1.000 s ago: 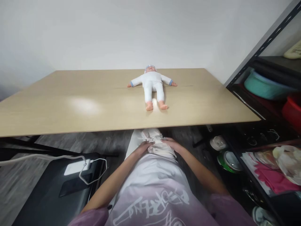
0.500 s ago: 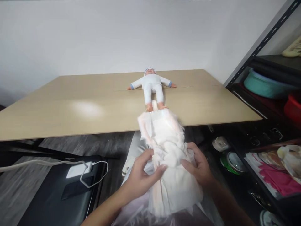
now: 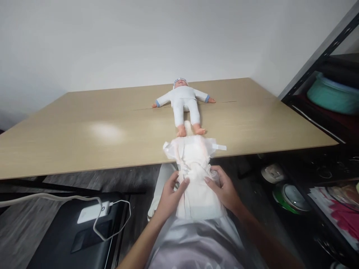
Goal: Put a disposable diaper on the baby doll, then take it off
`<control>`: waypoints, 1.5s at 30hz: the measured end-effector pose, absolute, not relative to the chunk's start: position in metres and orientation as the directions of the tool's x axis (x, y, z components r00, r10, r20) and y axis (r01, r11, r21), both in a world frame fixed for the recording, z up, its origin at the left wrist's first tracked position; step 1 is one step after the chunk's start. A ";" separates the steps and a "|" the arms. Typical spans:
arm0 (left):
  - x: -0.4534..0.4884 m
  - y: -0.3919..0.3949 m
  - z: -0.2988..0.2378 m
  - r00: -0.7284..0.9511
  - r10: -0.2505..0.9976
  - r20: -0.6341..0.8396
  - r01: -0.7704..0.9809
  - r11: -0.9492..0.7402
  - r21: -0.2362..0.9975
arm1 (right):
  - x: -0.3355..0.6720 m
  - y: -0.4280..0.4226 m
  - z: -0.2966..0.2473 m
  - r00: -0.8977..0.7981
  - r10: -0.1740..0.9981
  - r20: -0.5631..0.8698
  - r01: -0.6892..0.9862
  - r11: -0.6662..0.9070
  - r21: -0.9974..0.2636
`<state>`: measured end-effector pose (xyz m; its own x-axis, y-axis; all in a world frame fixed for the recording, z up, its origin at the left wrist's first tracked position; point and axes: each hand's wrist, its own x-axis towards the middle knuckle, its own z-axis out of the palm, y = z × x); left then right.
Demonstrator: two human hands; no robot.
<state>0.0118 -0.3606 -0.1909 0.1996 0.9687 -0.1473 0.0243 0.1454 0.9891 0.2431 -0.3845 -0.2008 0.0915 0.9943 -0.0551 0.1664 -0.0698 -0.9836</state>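
Note:
An unfolded white diaper (image 3: 196,200) with pinkish side strips lies between my hands, its far end over the table's front edge. My left hand (image 3: 171,192) grips its left side, thumb on top and fingers partly hidden beneath. On the opposite side, my right hand (image 3: 224,188) holds the edge the same way. A fastening tab sticks out at the far right corner. Beyond the diaper, a baby doll (image 3: 185,101) in a white suit with blue cuffs lies on its back, arms spread and feet toward me. Something pale shows between its feet.
The doll rests on a wooden table (image 3: 112,149) against the wall. At lower left a white power bank (image 3: 93,212) with a cable and a dark phone (image 3: 91,236) sit on a black stool. A shelf at right holds a teal basin (image 3: 333,95).
Both hands have moved slightly forward with the diaper. Its far end has spread wider, and the right fastening tab now sticks out. The doll lies still while the view has shifted a little.

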 end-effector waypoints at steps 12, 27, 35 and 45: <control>0.024 -0.360 -0.209 0.195 0.971 -0.138 -0.040 0.148 0.988 | 0.250 -0.372 -0.184 0.152 0.902 0.404 0.534 0.269 -0.802; -0.040 -0.323 -0.150 0.570 0.816 0.097 0.513 -0.445 0.734 | 0.215 -0.256 -0.168 -0.414 0.878 0.241 0.784 0.479 -0.395; -0.048 -0.163 -0.103 0.652 0.658 0.377 0.668 -0.733 0.125 | 0.216 -0.253 -0.164 -0.448 0.865 0.225 0.793 0.501 -0.347; 0.025 -0.069 -0.116 0.941 0.275 0.195 0.254 -0.959 0.130 | 0.218 -0.250 -0.163 -0.459 0.862 0.212 0.781 0.506 -0.367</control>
<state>0.0249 -0.0687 -0.1160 0.9414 0.2753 0.1946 0.2535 -0.9586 0.1296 0.2177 -0.2496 -0.1631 -0.4595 0.8625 0.2122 0.7806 0.5061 -0.3666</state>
